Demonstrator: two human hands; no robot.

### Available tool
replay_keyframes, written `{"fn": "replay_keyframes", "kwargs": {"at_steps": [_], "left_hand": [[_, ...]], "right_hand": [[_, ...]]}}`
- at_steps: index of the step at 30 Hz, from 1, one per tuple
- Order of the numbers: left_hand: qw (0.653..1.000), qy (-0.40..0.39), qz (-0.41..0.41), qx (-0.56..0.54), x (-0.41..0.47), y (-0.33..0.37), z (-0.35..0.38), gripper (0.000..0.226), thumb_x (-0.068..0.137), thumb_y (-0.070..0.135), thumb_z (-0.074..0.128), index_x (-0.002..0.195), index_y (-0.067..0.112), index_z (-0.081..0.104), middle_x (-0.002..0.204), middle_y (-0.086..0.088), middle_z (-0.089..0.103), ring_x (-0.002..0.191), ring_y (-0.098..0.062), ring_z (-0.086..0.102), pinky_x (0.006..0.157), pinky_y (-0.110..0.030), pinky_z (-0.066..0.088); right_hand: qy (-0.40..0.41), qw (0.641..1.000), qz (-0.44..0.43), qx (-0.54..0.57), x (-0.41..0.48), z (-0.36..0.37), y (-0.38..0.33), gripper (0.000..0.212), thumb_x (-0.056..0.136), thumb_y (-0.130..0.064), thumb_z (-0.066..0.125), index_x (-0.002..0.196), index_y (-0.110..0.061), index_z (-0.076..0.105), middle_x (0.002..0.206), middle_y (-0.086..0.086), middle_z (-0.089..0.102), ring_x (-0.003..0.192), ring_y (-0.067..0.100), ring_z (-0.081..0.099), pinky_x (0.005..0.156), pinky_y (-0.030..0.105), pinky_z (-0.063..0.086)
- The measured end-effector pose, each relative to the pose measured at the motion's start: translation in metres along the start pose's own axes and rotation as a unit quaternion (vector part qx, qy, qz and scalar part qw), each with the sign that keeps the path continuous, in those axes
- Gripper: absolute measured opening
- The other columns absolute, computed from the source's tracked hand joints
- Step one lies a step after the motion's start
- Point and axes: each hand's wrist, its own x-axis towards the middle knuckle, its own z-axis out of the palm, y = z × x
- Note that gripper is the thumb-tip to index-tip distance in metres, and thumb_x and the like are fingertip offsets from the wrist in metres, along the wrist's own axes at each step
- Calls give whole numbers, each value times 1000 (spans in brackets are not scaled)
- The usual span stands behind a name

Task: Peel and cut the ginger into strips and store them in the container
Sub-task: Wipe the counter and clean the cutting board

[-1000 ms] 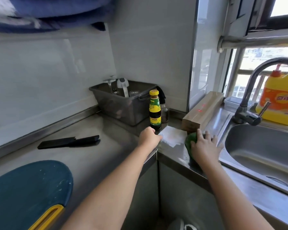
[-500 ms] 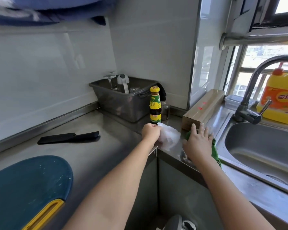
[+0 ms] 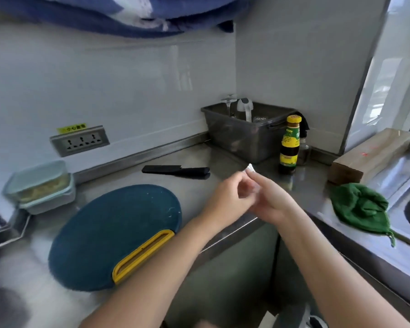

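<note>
**Q:** What carries the scene?
**A:** A steel table [image 3: 118, 178] that turns a corner. The blue cutting board [image 3: 114, 233] lies flat on its near left, yellow handle toward the person. It is bare except for pale specks. It is judged to sit there for easy reach, though nothing is on it to cut now.

**Q:** And the green cloth?
**A:** The green cloth [image 3: 360, 207] lies crumpled on the table's right run, beside the sink edge and apart from both hands. It is probably kept there for wiping.

**Q:** Where is the ginger?
**A:** None lies loose. The lidded container [image 3: 40, 183] stands far left against the wall, stacked on a second box. Pale yellow contents show through its side, likely the stored strips pushed clear of the work area. Blur forbids certainty.

**Q:** The knife?
**A:** The black knife [image 3: 175, 171] lies flat behind the board, parallel to the wall and well clear of the hands. This is a safe place for it to rest.

**Q:** The hands?
**A:** They meet above the table's front edge. The grip of the right hand [image 3: 272, 204] pinches a small white scrap [image 3: 250, 168], which juts above the fingertips. The left hand [image 3: 227, 200] curls its fingers against the right. Whether its grip also holds the scrap cannot be told. The step in hand is judged to be tidying, with the task near its close.
</note>
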Motion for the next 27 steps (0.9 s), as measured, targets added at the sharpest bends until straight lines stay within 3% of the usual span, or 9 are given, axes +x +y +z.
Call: {"fn": "replay_keyframes", "kwargs": {"at_steps": [2,6,8,10,12,14,16,18,27], "left_hand": [[999,2,-34,-38,-26,-8,-19,25,84,13,65,102,26,53,104,7,67,93,1,63,81,-14,49],[993,79,-85,15,-78,-44,-84,33,89,19,61,117,30,46,109,14,62,99,7,57,89,-16,46],[982,100,-122,105,-105,-73,-126,33,90,24,61,120,30,48,115,15,59,104,7,53,94,-16,42],[962,104,-181,176,-131,-101,-169,41,87,31,64,125,28,49,126,13,55,115,0,50,97,-18,37],[937,68,-258,227,-154,-124,-209,64,80,42,70,136,28,43,141,10,44,131,-9,40,105,-26,32],[906,-22,-325,272,-175,-143,-243,103,63,63,74,147,29,25,155,7,21,143,-13,18,116,-33,19],[884,-107,-354,285,-188,-156,-265,142,35,90,62,151,29,9,158,7,2,146,-10,-1,119,-33,7],[887,-138,-354,262,-196,-165,-272,155,20,99,48,151,31,4,158,11,-5,143,-3,-8,119,-29,4],[902,-115,-315,272,-210,-191,-273,152,20,103,36,150,31,3,157,10,-5,145,-8,-6,119,-32,4]], "right_hand": [[34,998,26,55,6,21,18,28,102,-24,43,93,-3,59,77,13,68,71,23,67,75,33,52],[92,994,24,55,18,55,43,33,101,-20,48,121,5,54,104,20,67,89,30,65,73,39,52],[108,994,-3,-5,28,69,49,37,100,-22,52,127,3,52,117,19,64,102,34,64,82,43,53],[136,977,-42,-160,39,85,53,38,100,-28,50,126,0,54,111,14,64,103,33,62,92,43,50],[141,907,-126,-377,48,101,58,39,103,-29,39,128,-4,55,100,11,61,92,28,58,82,34,47],[81,807,-188,-554,55,116,76,40,105,-25,31,142,-14,44,114,14,60,98,29,57,79,34,43],[4,692,-173,-701,66,123,106,43,106,-21,26,146,-5,31,145,17,39,131,34,40,103,36,33],[-19,604,-146,-784,74,123,131,48,107,-23,21,149,0,20,158,17,17,146,31,16,115,37,17],[4,527,-161,-834,72,131,158,54,106,-27,17,154,-4,8,162,11,9,150,24,6,121,35,7]]}}
